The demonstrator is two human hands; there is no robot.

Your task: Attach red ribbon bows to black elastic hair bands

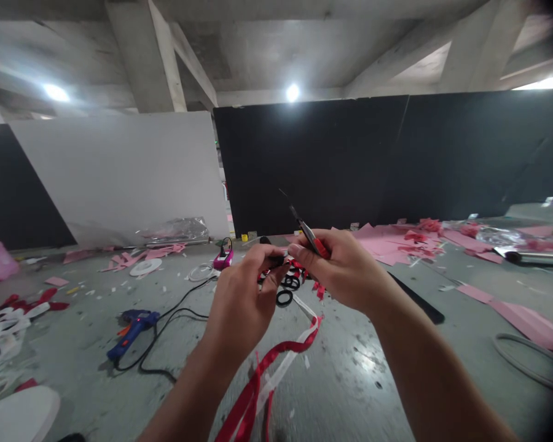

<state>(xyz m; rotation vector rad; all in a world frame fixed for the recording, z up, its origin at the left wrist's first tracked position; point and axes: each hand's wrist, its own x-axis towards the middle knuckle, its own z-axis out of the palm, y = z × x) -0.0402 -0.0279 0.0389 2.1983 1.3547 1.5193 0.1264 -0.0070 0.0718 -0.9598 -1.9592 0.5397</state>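
Observation:
My left hand [246, 291] is closed, with a small black piece [276, 262] pinched between thumb and fingertips. My right hand [350, 267] grips a pair of scissors [306, 232] with a red handle, its thin blades pointing up and left. The fingertips of both hands meet near the black piece, partly hiding it. Just below them on the table lie several black rings [284, 298] and small red scraps [319, 288]. A red ribbon [276, 351] and a white ribbon [283, 368] run from there toward me.
A blue glue gun [133, 331] lies on the left, its black cord trailing. Near it are a purple device [223, 258] and a white disc [146, 267]. A black strip [417, 299] and pink sheets [518, 316] lie on the right. Black panels [359, 166] stand behind.

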